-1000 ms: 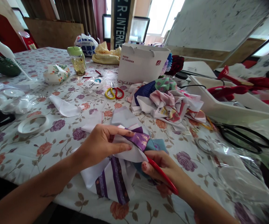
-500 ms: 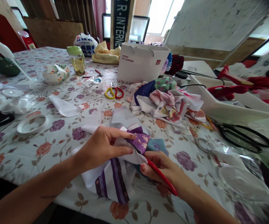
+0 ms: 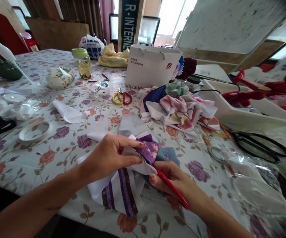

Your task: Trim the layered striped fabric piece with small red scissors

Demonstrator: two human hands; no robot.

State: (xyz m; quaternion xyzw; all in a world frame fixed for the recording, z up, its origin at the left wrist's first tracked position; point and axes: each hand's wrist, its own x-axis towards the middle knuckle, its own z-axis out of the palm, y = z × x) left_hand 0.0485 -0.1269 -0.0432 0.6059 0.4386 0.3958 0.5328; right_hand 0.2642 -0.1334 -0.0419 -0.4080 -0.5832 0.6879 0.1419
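Note:
My left hand (image 3: 117, 153) pinches the folded purple and white fabric (image 3: 149, 148) between thumb and fingers. My right hand (image 3: 174, 180) is closed around a red-handled tool (image 3: 174, 190). Its working end goes in among the cloth folds near the left fingertips, where a bit of dark metal shows; I cannot tell its exact kind. Below the hands hangs white cloth with dark purple striped bands (image 3: 126, 195), spread on the table. A blue-grey cloth piece (image 3: 169, 155) lies just behind the right fingers, and grey fabric (image 3: 133, 127) lies beyond.
Yellow-and-red-handled scissors (image 3: 121, 98) lie ahead on the flowered tablecloth (image 3: 58, 148). A fabric heap (image 3: 177, 105) sits before a white paper bag (image 3: 153, 67). Black-handled scissors (image 3: 259, 145) and a white bin (image 3: 247, 112) are right; a tape roll (image 3: 35, 131) is left.
The hands, cloth and red-handled tool hold almost the same place. The view has shifted very slightly.

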